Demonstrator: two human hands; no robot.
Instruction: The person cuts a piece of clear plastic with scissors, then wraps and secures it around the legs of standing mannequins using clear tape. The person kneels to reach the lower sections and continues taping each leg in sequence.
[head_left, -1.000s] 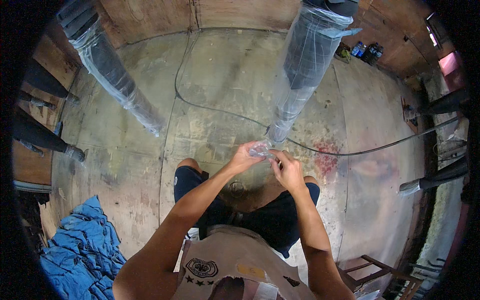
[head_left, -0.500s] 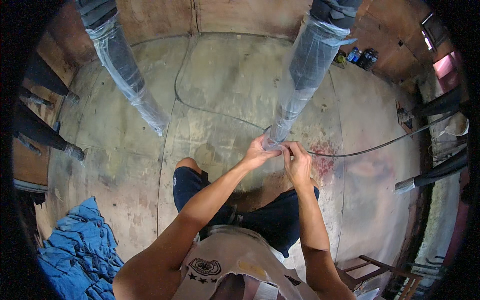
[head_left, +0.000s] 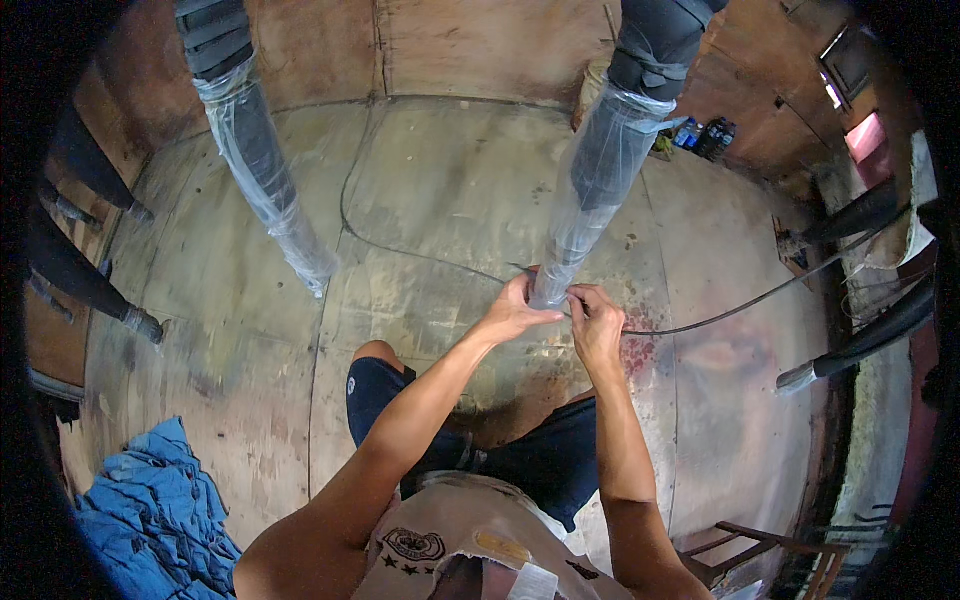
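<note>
A long dark tapering shape wrapped in clear plastic film (head_left: pixel 595 185) slants down from the upper right, its narrow end between my hands. My left hand (head_left: pixel 515 312) is wrapped around the left side of that end, thumb stretched across beneath it. On the other side, my right hand (head_left: pixel 597 318) has its fingers bent and pinched together at the film's edge. The pinched bit itself is too small to make out. Farther left hangs a second plastic-wrapped dark shape (head_left: pixel 262 165), which neither hand touches.
A black cable (head_left: pixel 430 257) runs across the stained floor (head_left: pixel 250 370) behind my hands. Blue cloth (head_left: pixel 155 510) lies crumpled at lower left. More dark shapes (head_left: pixel 95 270) stick out at both sides. Bottles (head_left: pixel 712 138) stand by the far wall; a wooden frame (head_left: pixel 760 545) is at lower right.
The view has tilted up slightly, so the far wall shows more. Both hands stay at the wrapped end. The loose film that hung below it no longer shows there.
</note>
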